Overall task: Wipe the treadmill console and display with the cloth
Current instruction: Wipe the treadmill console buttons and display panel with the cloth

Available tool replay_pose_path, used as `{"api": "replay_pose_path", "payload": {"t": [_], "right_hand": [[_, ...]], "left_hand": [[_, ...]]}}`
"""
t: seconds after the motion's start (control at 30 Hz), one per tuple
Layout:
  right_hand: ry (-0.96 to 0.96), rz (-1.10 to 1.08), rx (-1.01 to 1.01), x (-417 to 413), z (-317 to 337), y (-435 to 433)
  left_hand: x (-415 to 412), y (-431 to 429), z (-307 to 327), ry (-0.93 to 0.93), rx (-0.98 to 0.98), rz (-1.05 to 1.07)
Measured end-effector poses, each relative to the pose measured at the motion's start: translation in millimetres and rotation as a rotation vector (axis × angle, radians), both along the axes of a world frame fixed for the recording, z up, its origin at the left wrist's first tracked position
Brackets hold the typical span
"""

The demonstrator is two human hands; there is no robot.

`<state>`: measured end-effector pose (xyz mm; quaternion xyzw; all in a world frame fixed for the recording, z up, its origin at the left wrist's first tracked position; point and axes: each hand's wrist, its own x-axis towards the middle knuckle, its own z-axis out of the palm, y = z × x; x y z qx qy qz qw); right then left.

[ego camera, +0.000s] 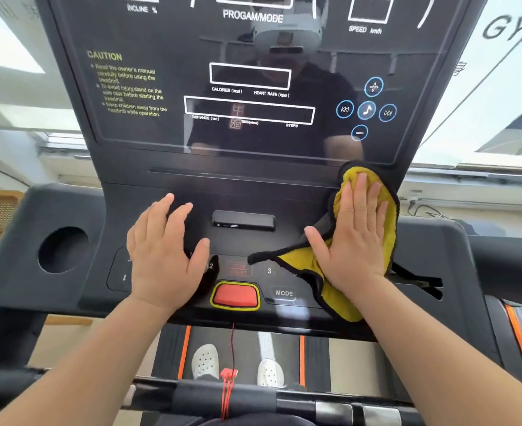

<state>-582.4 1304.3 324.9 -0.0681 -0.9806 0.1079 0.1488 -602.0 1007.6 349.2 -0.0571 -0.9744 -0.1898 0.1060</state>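
The black treadmill console fills the view, with its glossy display rising above it. A yellow cloth with a dark edge lies on the console's right side. My right hand presses flat on that cloth, fingers together and pointing up toward the display's lower right corner. My left hand rests flat on the console's left button area with fingers spread and nothing in it.
A red stop button and a MODE key sit between my hands. A round cup holder is at the left. A red safety cord hangs down over the belt, where two white shoes stand. Handlebar at the bottom.
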Motion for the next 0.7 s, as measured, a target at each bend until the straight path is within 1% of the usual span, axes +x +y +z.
{"api": "replay_pose_path", "payload": {"t": [0.07, 0.1, 0.17, 0.23, 0.3, 0.43, 0.53, 0.6, 0.7], "right_hand": [[0.017, 0.043, -0.004, -4, 3, -3], [0.005, 0.103, 0.029, -7, 6, -7], [-0.008, 0.241, 0.142, -14, 14, -23], [0.005, 0.326, 0.251, -23, 23, -46], [0.004, 0.393, 0.316, -32, 32, -71], [-0.042, 0.538, 0.283, -54, 42, -124], [-0.039, 0.618, 0.304, -69, 44, -159], [-0.040, 0.639, 0.304, -74, 44, -165], [-0.025, 0.632, 0.289, -71, 44, -147]], "left_hand": [[-6, -6, 4, 0.015, 0.011, 0.016], [-9, -9, 6, 0.028, 0.009, 0.014], [-16, -12, 10, 0.041, -0.014, -0.007], [-22, -14, 12, 0.033, -0.033, -0.024], [-27, -18, 13, 0.022, -0.026, -0.010], [-28, -34, 15, -0.013, -0.013, 0.046], [-29, -47, 17, -0.017, -0.012, 0.050], [-31, -53, 18, -0.021, -0.003, 0.048], [-38, -56, 20, -0.016, 0.025, 0.029]]}}
